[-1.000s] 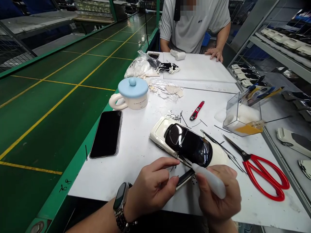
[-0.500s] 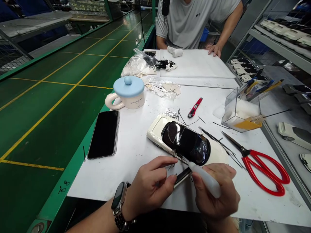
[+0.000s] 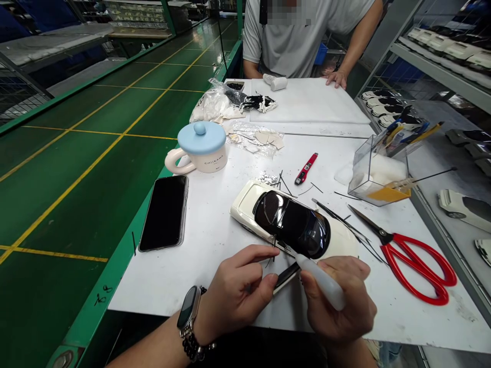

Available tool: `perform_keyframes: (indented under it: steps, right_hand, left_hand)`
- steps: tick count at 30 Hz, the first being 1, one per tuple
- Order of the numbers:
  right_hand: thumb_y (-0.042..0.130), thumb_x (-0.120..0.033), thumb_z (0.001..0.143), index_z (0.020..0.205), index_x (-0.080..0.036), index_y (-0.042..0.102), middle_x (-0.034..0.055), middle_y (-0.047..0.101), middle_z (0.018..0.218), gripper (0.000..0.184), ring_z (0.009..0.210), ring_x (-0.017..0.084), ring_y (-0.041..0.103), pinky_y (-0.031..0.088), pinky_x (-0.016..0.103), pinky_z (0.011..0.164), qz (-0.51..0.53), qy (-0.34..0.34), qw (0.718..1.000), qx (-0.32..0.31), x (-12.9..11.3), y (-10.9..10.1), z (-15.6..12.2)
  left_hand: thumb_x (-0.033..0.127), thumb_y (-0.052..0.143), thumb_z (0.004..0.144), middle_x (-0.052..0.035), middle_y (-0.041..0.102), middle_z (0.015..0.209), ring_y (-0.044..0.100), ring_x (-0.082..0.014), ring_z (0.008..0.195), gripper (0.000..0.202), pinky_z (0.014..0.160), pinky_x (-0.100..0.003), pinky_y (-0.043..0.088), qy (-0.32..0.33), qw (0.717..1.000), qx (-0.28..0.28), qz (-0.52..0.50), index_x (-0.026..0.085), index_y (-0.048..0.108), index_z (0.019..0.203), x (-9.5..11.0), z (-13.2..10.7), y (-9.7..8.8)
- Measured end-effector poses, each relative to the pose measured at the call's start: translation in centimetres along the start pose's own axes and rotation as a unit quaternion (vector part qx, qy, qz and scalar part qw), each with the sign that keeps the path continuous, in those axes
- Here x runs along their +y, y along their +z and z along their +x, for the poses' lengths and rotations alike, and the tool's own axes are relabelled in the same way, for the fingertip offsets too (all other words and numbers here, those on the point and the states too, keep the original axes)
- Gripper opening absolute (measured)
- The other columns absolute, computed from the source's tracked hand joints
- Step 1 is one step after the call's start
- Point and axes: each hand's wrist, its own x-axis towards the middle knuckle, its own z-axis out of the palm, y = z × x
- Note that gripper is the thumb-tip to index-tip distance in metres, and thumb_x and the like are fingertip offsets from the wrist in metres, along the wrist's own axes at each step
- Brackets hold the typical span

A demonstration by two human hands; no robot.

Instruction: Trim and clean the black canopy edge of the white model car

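A white model car body (image 3: 251, 204) with a glossy black roof lies on the white table (image 3: 199, 245) just beyond my hands. My left hand (image 3: 238, 291), with a watch on the wrist, pinches a small dark flat strip (image 3: 286, 276) between thumb and fingers. My right hand (image 3: 341, 306) is closed around a white pen-shaped tool (image 3: 320, 283) whose tip points at the car's near edge, right by the strip. Thin black strips lie scattered around the car.
Red-handled scissors (image 3: 418, 266) lie right of the car. A black phone (image 3: 164, 212), a lidded blue-and-white mug (image 3: 201, 148), a red utility knife (image 3: 306, 168) and a clear box (image 3: 378, 174) of tools stand further off. Another person (image 3: 295, 36) sits at the far end.
My view has shifted slightly; both hands keep the same grip, with the tool tip staying at the car's near edge.
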Motion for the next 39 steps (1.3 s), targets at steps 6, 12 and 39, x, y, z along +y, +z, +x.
perform_keyframes:
  steps: [6, 12, 39]
  right_hand:
    - [0.066, -0.009, 0.074, 0.082, -0.013, 0.053, 0.0010, 0.058, 0.071, 0.016, 0.062, 0.014, 0.055, 0.040, 0.037, 0.068, -0.003, 0.006, 1.000, 0.001, 0.0, 0.0, 0.0]
    - [0.067, -0.006, 0.073, 0.083, -0.011, 0.053, 0.0013, 0.058, 0.070, 0.018, 0.061, 0.014, 0.054, 0.038, 0.037, 0.068, 0.005, 0.012, 1.000, -0.001, -0.1, -0.1, -0.1]
    - [0.072, -0.024, 0.068, 0.080, -0.017, 0.054, -0.0039, 0.054, 0.060, 0.022, 0.053, 0.013, 0.051, 0.041, 0.028, 0.055, -0.069, 0.201, 0.969, -0.130, 13.6, 1.8, 11.3]
  left_hand:
    - [0.014, 0.054, 0.085, -0.0076, 0.066, 0.111, 0.066, -0.0154, 0.091, 0.031, 0.077, -0.024, 0.056, 0.002, 1.000, 0.003, 0.005, 0.016, 0.045, 0.055, 0.0, 0.0, 0.1]
    - [0.014, 0.052, 0.085, -0.0101, 0.066, 0.110, 0.066, -0.0166, 0.091, 0.031, 0.076, -0.026, 0.056, 0.003, 1.000, -0.002, 0.007, 0.016, 0.045, 0.055, 0.0, 0.1, 0.1]
    - [0.028, 0.045, 0.091, -0.0076, 0.068, 0.096, 0.067, -0.0137, 0.078, 0.035, 0.068, -0.023, 0.059, 0.086, 0.991, 0.001, 0.099, 0.019, 0.046, 0.057, -0.7, 0.9, 0.3]
